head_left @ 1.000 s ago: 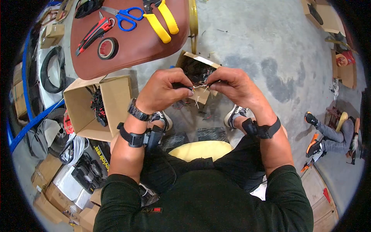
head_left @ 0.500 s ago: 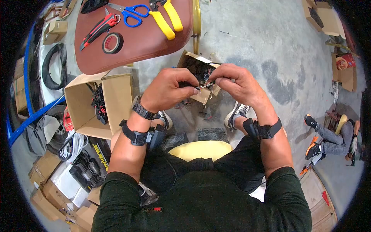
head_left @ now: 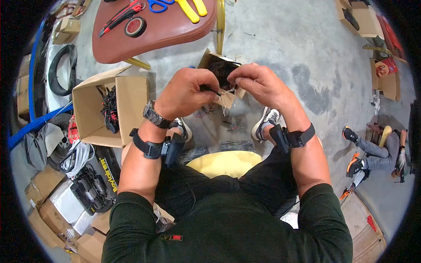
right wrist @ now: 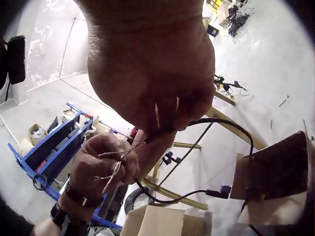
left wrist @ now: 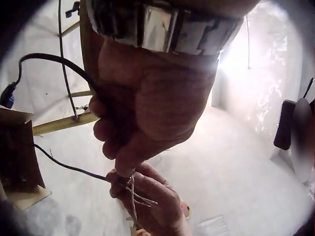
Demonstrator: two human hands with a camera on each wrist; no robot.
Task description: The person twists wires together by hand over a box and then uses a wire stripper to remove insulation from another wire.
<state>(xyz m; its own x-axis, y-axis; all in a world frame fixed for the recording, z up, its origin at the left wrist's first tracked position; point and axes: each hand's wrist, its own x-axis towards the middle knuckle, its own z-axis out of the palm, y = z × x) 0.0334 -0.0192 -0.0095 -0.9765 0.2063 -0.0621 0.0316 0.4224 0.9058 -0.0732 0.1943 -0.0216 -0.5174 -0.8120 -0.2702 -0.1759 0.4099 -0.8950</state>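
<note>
The left hand (head_left: 186,91) pinches the end of a black cable whose bare wires (head_left: 226,92) stick out between the two hands. From the left hand in the left wrist view, the black cable (left wrist: 54,57) loops to a blue plug (left wrist: 8,96). The right hand (head_left: 263,86) grips a second black cable (right wrist: 229,123) close to its stripped end, fingertips near the left ones. Pale strands (right wrist: 113,176) hang loose by the left fingers in the right wrist view. Whether strands of both cables touch cannot be told.
Below the hands stands a small open carton (head_left: 205,60) with dark contents. A larger carton (head_left: 101,139) holds black and red cables at left. A brown chair seat (head_left: 171,33) bears a tape roll (head_left: 135,27), a knife, scissors and yellow-handled pliers. Another person's legs (head_left: 372,149) show at right.
Both hands remain close together, with their fingers and the wire ends shifted slightly. The chair seat and its tools sit higher in the head view as the view has moved.
</note>
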